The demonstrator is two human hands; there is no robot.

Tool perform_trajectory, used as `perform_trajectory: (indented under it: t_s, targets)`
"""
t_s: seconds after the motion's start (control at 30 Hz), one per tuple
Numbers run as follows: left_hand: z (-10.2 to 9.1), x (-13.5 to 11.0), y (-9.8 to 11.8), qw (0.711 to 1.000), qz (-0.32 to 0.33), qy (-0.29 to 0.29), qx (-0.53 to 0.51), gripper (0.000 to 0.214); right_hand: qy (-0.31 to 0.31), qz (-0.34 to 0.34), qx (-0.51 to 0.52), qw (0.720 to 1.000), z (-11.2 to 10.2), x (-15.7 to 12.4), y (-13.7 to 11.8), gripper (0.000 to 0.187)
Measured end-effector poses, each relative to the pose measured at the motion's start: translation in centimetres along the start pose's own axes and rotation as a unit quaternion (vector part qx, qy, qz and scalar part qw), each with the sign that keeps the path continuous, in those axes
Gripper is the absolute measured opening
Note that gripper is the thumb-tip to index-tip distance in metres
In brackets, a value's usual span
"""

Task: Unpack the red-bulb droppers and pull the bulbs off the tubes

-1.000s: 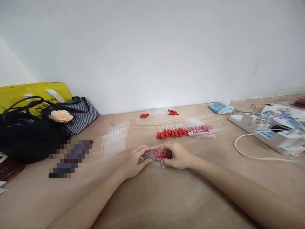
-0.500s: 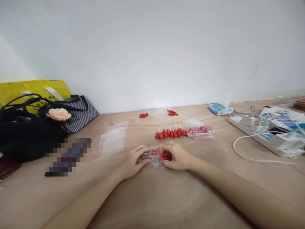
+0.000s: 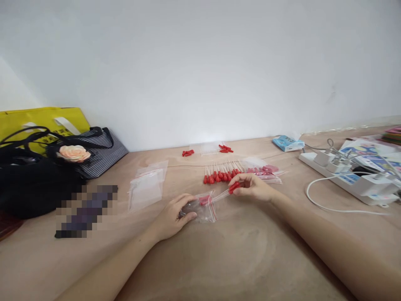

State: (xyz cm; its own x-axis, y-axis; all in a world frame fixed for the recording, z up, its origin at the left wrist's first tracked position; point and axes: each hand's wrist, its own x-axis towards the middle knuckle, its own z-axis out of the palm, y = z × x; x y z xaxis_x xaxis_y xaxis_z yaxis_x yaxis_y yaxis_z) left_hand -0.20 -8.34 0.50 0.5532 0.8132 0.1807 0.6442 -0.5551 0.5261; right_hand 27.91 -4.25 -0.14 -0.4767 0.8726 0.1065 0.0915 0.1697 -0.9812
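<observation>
I seem to pass red-headed sticks (image 3: 232, 190), pinched in my right hand (image 3: 253, 188), through the clear bag (image 3: 204, 214), which my gripping left hand (image 3: 175, 215) must next steady.

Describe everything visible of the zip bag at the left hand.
The zip bag looks like thin, crinkled clear plastic, its red-lined mouth facing right. It appears to lie on the table, its other end in the left hand. Something red shows inside; pale sticks from the right hand reach its mouth.
</observation>
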Motion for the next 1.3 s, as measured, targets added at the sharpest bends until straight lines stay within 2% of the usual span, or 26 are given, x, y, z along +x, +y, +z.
perform_trajectory:
  t_s: [0.1,0.23,0.33,0.47,0.57,0.7,0.87,1.03,1.17,1.3]
  targets:
    - [-0.1,0.0,-0.3,0.999,-0.017,0.003,-0.042,0.035,0.065,0.008,0.024,0.998,-2.2,0.0,0.0,0.027]
    - [-0.6,0.8,-0.9,0.983,-0.094,0.028,-0.158,0.037,0.155,-0.006,0.058,0.986,-3.7,0.2,-0.4,0.031]
    - [-0.7,2.8,-1.7,0.968,-0.140,0.064,-0.197,0.043,0.229,-0.041,0.011,0.972,-2.8,1.4,-0.8,0.034]
    - [0.5,6.5,-3.1,0.961,-0.131,0.081,-0.229,0.057,0.308,-0.124,-0.145,0.932,0.2,4.0,-0.7,0.030]
    - [1.7,8.6,-3.9,0.961,-0.114,0.090,-0.236,0.062,0.289,-0.177,-0.289,0.895,2.2,5.8,-0.1,0.021]
    - [3.0,9.5,-4.1,0.974,-0.080,0.082,-0.196,0.068,0.256,-0.171,-0.392,0.867,3.6,7.0,1.0,0.021]
    - [3.8,9.8,-3.6,0.985,-0.043,0.094,-0.136,0.079,0.206,-0.158,-0.445,0.857,4.1,7.5,1.8,0.026]
    - [4.2,10.2,-3.5,0.986,-0.041,0.110,-0.121,0.067,0.174,-0.147,-0.479,0.848,4.3,7.3,1.6,0.029]
    - [4.1,9.9,-3.2,0.985,-0.024,0.114,-0.126,0.055,0.192,-0.138,-0.507,0.829,4.5,6.9,1.3,0.029]
    - [4.0,9.7,-2.9,0.984,-0.027,0.119,-0.132,0.045,0.219,-0.121,-0.507,0.825,4.3,6.5,1.2,0.025]
